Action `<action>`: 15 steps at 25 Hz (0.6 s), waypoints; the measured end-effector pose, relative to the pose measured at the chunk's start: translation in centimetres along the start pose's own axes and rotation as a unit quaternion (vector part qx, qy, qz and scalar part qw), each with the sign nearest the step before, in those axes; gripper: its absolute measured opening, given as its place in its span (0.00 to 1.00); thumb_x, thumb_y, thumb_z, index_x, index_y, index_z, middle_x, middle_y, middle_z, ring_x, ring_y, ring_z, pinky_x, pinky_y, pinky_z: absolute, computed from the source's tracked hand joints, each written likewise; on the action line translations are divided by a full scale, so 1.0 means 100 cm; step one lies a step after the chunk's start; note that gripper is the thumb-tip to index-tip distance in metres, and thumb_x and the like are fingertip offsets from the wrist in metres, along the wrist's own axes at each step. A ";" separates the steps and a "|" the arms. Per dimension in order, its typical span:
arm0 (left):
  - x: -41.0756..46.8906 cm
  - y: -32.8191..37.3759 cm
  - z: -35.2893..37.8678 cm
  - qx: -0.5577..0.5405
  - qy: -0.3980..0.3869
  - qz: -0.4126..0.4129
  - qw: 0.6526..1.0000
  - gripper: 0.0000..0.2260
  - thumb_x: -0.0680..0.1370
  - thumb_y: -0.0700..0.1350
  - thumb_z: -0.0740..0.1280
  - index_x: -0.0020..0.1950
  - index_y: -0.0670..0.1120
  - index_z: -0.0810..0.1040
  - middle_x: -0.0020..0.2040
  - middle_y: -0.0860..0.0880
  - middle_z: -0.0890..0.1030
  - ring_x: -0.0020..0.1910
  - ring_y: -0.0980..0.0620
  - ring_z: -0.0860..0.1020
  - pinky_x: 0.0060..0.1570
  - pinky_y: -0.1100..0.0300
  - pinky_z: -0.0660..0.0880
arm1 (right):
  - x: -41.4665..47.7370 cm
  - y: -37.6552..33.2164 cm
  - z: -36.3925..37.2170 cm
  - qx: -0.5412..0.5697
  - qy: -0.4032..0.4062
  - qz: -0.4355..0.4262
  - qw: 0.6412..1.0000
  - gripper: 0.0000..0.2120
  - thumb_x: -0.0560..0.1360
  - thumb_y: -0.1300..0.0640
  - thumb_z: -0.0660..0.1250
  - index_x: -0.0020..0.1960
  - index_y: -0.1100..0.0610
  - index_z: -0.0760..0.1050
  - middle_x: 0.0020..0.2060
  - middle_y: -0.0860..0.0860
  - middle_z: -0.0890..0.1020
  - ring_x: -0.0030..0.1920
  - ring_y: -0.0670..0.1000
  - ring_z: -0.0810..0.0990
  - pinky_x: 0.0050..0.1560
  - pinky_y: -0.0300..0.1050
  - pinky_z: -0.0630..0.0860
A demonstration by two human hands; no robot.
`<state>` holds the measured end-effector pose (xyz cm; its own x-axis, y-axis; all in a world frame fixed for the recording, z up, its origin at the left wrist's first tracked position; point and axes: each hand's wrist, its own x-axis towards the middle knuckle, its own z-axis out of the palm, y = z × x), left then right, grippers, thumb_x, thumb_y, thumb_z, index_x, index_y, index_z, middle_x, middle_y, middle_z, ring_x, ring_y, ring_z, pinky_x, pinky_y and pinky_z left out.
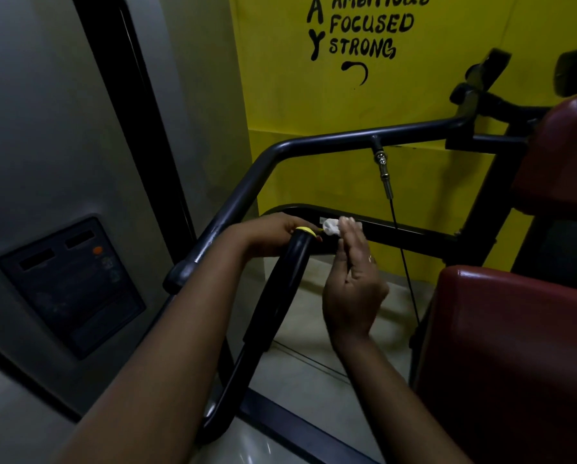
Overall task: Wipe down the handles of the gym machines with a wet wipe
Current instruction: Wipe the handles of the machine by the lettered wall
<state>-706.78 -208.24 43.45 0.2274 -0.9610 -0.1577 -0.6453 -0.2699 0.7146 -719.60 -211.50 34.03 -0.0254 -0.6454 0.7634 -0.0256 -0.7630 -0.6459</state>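
Crumpled white wet wipe (331, 226), pinched at the fingertips of the right hand (350, 289), just right of the yellow-capped black curved machine handle (285, 279). The left hand (273, 233) curls round the handle's top, hiding part of the cap. Pale tiled floor (297, 316) lies open right of the handle. A red padded seat (515, 346) further right is cut off. The yellow lettered wall (297, 95) stands behind.
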 end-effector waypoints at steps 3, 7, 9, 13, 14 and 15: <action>0.002 0.001 -0.001 -0.050 -0.010 -0.016 0.999 0.17 0.79 0.33 0.64 0.66 0.44 0.76 0.58 0.47 0.79 0.52 0.52 0.79 0.41 0.71 0.75 | 0.029 0.019 -0.009 0.036 -0.062 0.091 0.993 0.12 0.80 0.60 0.62 0.60 0.55 0.81 0.52 0.46 0.84 0.54 0.44 0.81 0.55 0.45 0.78; 0.001 0.007 -0.002 -0.082 -0.010 -0.036 0.996 0.14 0.79 0.34 0.64 0.61 0.48 0.77 0.45 0.52 0.80 0.41 0.58 0.78 0.35 0.73 0.75 | 0.001 -0.001 -0.001 0.130 0.026 0.255 0.958 0.14 0.80 0.60 0.63 0.64 0.57 0.78 0.51 0.41 0.84 0.53 0.48 0.82 0.54 0.51 0.79; -0.001 0.005 -0.001 -0.091 -0.009 -0.027 0.995 0.13 0.79 0.33 0.63 0.61 0.43 0.78 0.44 0.52 0.81 0.40 0.59 0.79 0.36 0.73 0.75 | -0.022 -0.006 0.003 0.032 0.027 0.076 0.996 0.16 0.79 0.66 0.62 0.66 0.60 0.75 0.62 0.50 0.79 0.66 0.51 0.75 0.64 0.45 0.74; -0.003 0.000 0.001 -0.091 -0.002 -0.007 0.996 0.13 0.78 0.34 0.65 0.62 0.38 0.78 0.55 0.43 0.82 0.53 0.49 0.81 0.54 0.62 0.77 | 0.012 0.009 0.001 -0.071 -0.069 -0.094 0.991 0.14 0.77 0.65 0.60 0.57 0.60 0.81 0.57 0.54 0.82 0.63 0.53 0.77 0.61 0.44 0.74; -0.002 0.000 0.001 -0.086 0.004 -0.007 0.996 0.13 0.78 0.33 0.65 0.62 0.38 0.79 0.56 0.42 0.82 0.54 0.47 0.80 0.56 0.60 0.76 | 0.024 0.006 -0.002 -0.064 -0.075 -0.060 0.993 0.11 0.77 0.63 0.61 0.52 0.58 0.82 0.50 0.52 0.84 0.54 0.50 0.81 0.53 0.43 0.77; -0.002 0.000 0.002 -0.080 0.012 -0.005 0.997 0.13 0.78 0.33 0.65 0.61 0.39 0.79 0.55 0.43 0.82 0.52 0.48 0.80 0.53 0.62 0.76 | 0.037 0.003 -0.005 -0.045 -0.089 -0.002 0.995 0.10 0.77 0.62 0.62 0.48 0.55 0.82 0.43 0.49 0.84 0.46 0.46 0.81 0.45 0.43 0.77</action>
<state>-706.93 -208.09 43.33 0.2514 -0.9561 -0.1503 -0.5195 -0.2643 0.8125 -720.22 -214.07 36.61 0.1525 -0.6446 0.7492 -0.1150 -0.7645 -0.6343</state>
